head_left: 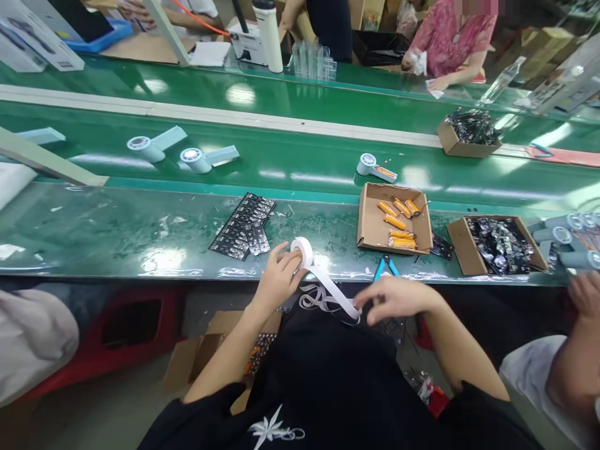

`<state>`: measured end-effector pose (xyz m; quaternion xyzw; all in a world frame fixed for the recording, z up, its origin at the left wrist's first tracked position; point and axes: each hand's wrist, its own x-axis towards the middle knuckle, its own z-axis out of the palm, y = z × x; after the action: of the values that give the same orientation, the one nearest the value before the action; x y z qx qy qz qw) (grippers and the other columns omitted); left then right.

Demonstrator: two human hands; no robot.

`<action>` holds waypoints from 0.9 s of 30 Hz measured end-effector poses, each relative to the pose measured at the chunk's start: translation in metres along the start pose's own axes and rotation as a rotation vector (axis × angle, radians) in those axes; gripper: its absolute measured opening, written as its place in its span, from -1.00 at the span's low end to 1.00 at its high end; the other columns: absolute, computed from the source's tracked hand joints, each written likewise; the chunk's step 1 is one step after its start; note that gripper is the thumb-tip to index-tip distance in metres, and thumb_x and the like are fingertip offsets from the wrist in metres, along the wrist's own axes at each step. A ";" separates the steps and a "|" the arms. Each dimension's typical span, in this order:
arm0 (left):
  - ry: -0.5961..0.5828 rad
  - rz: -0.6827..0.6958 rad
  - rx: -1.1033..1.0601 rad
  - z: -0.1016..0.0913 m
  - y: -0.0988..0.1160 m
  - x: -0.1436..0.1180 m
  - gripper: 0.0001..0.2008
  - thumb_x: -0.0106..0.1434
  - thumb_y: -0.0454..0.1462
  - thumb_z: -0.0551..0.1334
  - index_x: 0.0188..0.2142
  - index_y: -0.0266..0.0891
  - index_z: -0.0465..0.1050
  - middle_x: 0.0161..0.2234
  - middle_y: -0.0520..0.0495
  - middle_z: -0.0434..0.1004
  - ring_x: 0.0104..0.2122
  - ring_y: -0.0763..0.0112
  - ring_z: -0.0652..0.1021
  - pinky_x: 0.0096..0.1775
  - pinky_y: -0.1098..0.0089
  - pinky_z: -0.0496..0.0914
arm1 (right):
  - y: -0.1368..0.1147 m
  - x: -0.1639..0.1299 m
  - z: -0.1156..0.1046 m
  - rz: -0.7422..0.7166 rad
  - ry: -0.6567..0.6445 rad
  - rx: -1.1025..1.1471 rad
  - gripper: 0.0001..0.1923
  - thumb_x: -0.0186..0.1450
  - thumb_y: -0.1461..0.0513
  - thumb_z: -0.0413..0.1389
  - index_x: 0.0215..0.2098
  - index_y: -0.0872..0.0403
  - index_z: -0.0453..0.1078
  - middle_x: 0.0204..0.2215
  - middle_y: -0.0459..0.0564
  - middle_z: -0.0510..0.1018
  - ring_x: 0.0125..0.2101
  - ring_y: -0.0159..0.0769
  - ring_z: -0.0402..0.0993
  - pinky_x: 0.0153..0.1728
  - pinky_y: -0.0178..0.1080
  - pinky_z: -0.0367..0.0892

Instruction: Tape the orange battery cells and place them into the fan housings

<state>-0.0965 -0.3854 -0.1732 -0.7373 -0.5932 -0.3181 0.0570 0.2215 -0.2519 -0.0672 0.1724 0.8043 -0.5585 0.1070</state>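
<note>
Two hands work at the near desk edge: the left hand (pixel 276 278) grips a white tape roll (pixel 302 252), the right hand (pixel 394 299) pinches its pulled strip (pixel 334 291). Slack could twist and stick to itself. Farther off sits a box of orange batteries (pixel 396 222).

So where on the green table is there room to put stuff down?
The widest bare patch lies left of the black strips. A narrower gap sits between those strips and the box of orange cells. It is crowded to the right, around the box of dark parts.
</note>
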 end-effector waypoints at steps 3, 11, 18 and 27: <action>0.064 0.003 -0.021 0.001 0.005 -0.011 -0.77 0.50 -0.34 0.21 0.10 -0.25 0.50 0.02 -0.27 0.66 0.26 -0.11 0.47 0.21 -0.18 0.52 | 0.018 0.006 -0.051 0.214 0.540 -0.221 -0.58 0.55 -0.02 0.14 0.18 0.01 0.62 0.00 0.08 0.75 -0.10 -0.07 0.68 -0.02 -0.12 0.50; 0.100 0.119 -0.003 -0.021 0.023 -0.002 -0.71 0.45 -0.42 0.27 0.13 -0.26 0.50 0.02 -0.27 0.67 0.30 -0.13 0.42 0.10 -0.03 0.60 | 0.046 0.067 -0.144 0.572 0.831 -0.792 -0.68 0.47 0.25 0.18 0.12 0.23 0.57 0.00 0.39 0.70 0.10 0.21 0.57 0.15 0.09 0.47; -0.032 0.190 -0.098 -0.037 0.034 -0.001 -0.55 0.42 -0.45 0.29 0.26 -0.16 0.49 0.05 -0.20 0.69 0.23 -0.01 0.53 0.23 -0.11 0.56 | 0.011 0.045 -0.078 -0.287 1.254 -0.648 -0.80 0.45 0.20 0.27 0.03 0.01 0.59 -0.07 0.08 0.72 -0.10 -0.06 0.69 -0.03 -0.01 0.64; -0.077 0.311 -0.180 -0.050 0.052 0.022 -0.52 0.44 -0.51 0.22 0.27 -0.14 0.48 0.06 -0.13 0.68 0.26 0.09 0.51 0.31 -0.08 0.52 | -0.013 0.030 0.013 -0.843 1.173 -0.696 -0.53 0.36 0.48 0.34 0.11 -0.12 0.59 -0.12 -0.01 0.76 -0.11 -0.10 0.76 -0.14 -0.07 0.73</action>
<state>-0.0670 -0.4049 -0.1067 -0.8339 -0.4430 -0.3287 0.0164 0.1888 -0.2635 -0.0710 0.0764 0.8550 -0.0872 -0.5056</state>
